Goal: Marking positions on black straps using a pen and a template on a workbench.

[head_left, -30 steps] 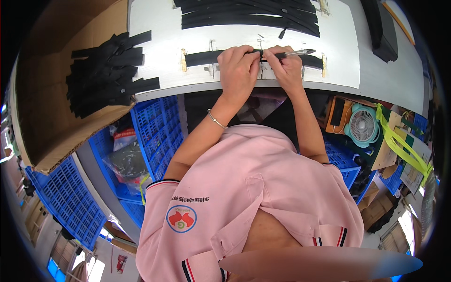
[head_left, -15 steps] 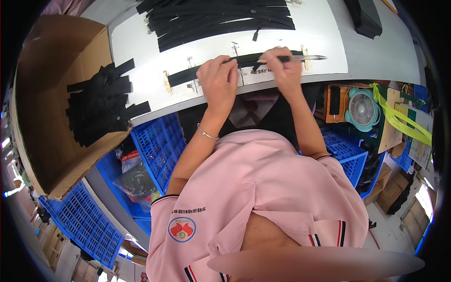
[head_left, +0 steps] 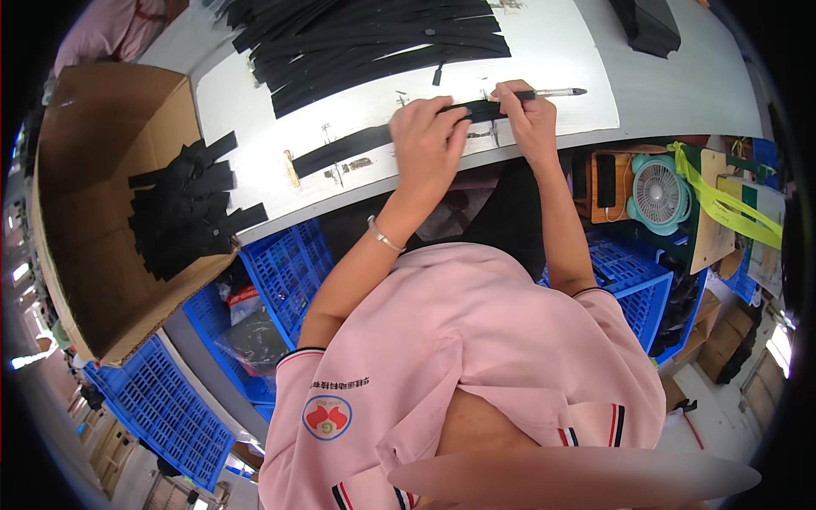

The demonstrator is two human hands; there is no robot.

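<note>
A long black fabric strip (head_left: 344,150) lies across the white board (head_left: 246,127) in front of me. My left hand (head_left: 427,140) bends over the middle of the strip, its thumb and fingers closing on the fabric. Farther right, near the strip's right end, my right hand (head_left: 529,123) is closed around a pen (head_left: 557,92). The pen's clear end points to the right, and its tip is hidden by my fingers. Small ink marks and tape pieces show on the board along the strip.
Beyond the strip lies a pile of black strips (head_left: 382,55). More black strips (head_left: 183,208) hang over the edge of a cardboard box (head_left: 93,153) at left. A black object (head_left: 648,30) stands far right; a small fan (head_left: 659,194) and blue crates (head_left: 625,280) are below the table edge.
My left hand has slid right along the strip. My right hand has moved slightly right with the pen still in it. The whole view has shifted a little.
</note>
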